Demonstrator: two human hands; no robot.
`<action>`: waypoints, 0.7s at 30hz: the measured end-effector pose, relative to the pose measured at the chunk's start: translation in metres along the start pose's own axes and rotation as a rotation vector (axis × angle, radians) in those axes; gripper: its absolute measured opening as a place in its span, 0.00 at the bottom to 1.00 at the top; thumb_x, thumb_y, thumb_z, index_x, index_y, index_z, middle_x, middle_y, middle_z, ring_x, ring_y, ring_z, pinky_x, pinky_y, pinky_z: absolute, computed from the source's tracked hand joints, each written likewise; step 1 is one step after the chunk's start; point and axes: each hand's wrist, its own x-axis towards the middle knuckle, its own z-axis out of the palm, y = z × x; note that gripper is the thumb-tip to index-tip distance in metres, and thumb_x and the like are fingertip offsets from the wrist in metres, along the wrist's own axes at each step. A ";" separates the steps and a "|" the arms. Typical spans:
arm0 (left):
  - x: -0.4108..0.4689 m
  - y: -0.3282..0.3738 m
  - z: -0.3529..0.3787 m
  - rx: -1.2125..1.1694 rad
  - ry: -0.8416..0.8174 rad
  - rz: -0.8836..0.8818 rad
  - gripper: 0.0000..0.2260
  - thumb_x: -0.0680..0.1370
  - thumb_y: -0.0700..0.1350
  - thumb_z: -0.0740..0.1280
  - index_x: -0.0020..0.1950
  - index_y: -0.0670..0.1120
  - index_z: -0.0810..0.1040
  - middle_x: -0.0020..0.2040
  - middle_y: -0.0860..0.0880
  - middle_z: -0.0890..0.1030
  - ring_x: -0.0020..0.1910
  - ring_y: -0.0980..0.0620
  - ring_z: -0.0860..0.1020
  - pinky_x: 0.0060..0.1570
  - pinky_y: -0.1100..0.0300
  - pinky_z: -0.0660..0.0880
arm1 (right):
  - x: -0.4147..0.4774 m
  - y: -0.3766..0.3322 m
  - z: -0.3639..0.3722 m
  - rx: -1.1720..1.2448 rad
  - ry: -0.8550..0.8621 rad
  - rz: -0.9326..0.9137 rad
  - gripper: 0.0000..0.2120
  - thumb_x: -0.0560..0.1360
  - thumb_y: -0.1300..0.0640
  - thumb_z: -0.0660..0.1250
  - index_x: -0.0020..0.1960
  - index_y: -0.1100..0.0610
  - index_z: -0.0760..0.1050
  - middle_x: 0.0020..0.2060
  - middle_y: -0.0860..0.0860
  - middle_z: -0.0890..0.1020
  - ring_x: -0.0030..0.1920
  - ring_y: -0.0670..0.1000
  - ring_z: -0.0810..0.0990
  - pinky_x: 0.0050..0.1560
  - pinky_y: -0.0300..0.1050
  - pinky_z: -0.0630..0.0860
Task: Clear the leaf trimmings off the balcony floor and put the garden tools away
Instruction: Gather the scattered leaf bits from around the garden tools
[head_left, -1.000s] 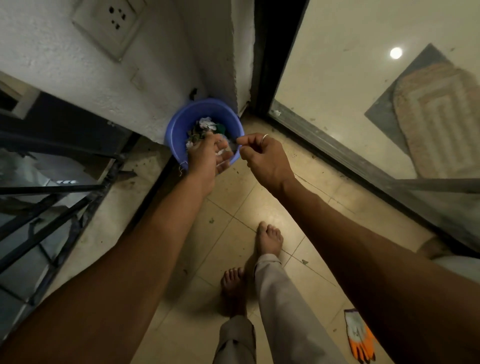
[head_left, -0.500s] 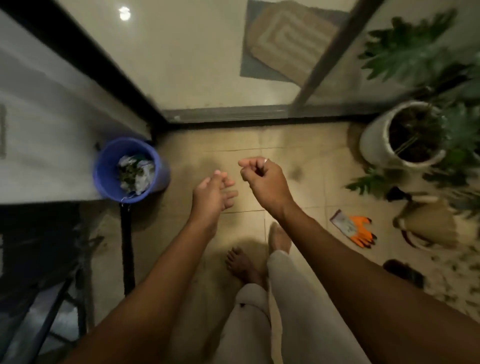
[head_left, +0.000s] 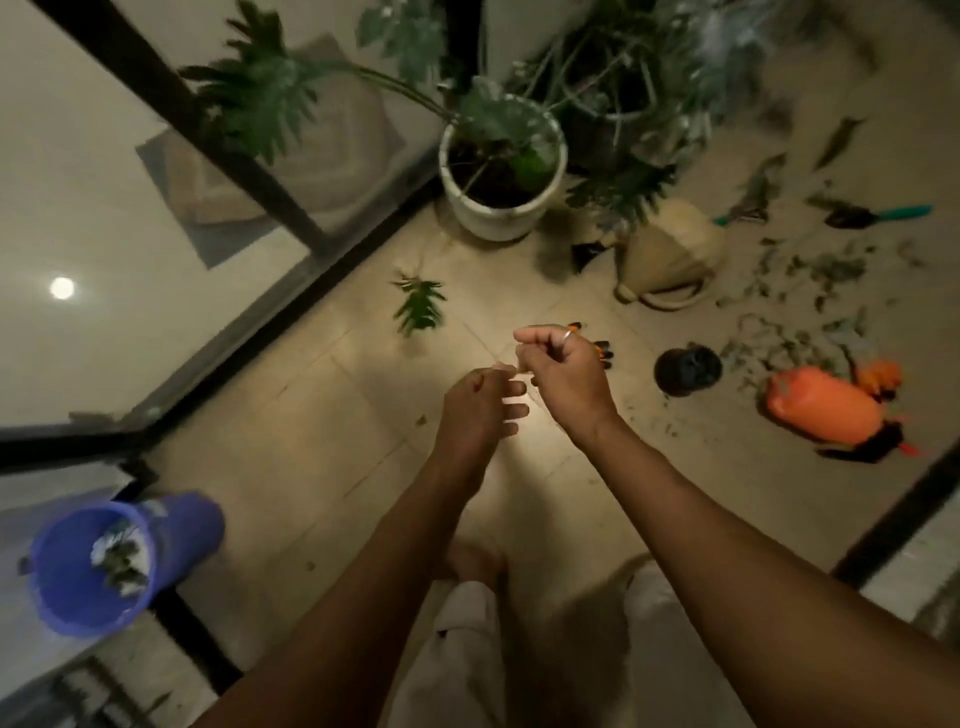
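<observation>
Leaf trimmings (head_left: 810, 291) lie scattered over the tiled floor at the right. A single green leaf (head_left: 421, 306) rests nearer the glass door. At the lower left a blue bucket (head_left: 187, 530) holds trimmings. A teal-handled trowel (head_left: 878, 214) lies at the far right, and an orange glove (head_left: 602, 351) peeks out behind my right hand. My left hand (head_left: 478, 410) hovers mid-frame with fingers apart, holding nothing. My right hand (head_left: 561, 369) is beside it, fingers curled shut, with nothing visible in it.
A white pot with a plant (head_left: 501, 171) stands by the door frame. A beige watering can (head_left: 670, 254), a small black pot (head_left: 687, 370) and an orange spray bottle (head_left: 826, 405) sit on the floor to the right. My bare feet are below my hands.
My view has swung right, away from the bucket toward the plants and trimmings. Both hands have come away from the bucket and now hover over the floor.
</observation>
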 end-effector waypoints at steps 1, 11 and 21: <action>-0.004 -0.001 0.027 0.044 -0.005 0.007 0.10 0.84 0.46 0.61 0.55 0.47 0.81 0.47 0.48 0.85 0.43 0.48 0.83 0.46 0.52 0.77 | 0.000 0.003 -0.029 0.024 0.012 0.003 0.09 0.77 0.62 0.67 0.54 0.54 0.83 0.42 0.49 0.84 0.43 0.44 0.81 0.45 0.39 0.76; -0.026 -0.024 0.259 0.274 -0.115 -0.030 0.08 0.84 0.48 0.63 0.54 0.48 0.81 0.50 0.48 0.86 0.45 0.48 0.84 0.47 0.52 0.77 | -0.016 0.047 -0.299 0.021 0.220 0.053 0.08 0.76 0.60 0.68 0.51 0.49 0.82 0.41 0.43 0.83 0.42 0.39 0.81 0.43 0.33 0.75; 0.020 -0.045 0.409 0.451 -0.311 -0.021 0.08 0.85 0.49 0.61 0.54 0.51 0.79 0.53 0.47 0.85 0.46 0.48 0.83 0.44 0.55 0.77 | 0.022 0.104 -0.416 -0.037 0.289 0.187 0.08 0.79 0.57 0.66 0.54 0.50 0.82 0.44 0.40 0.82 0.44 0.36 0.79 0.40 0.29 0.71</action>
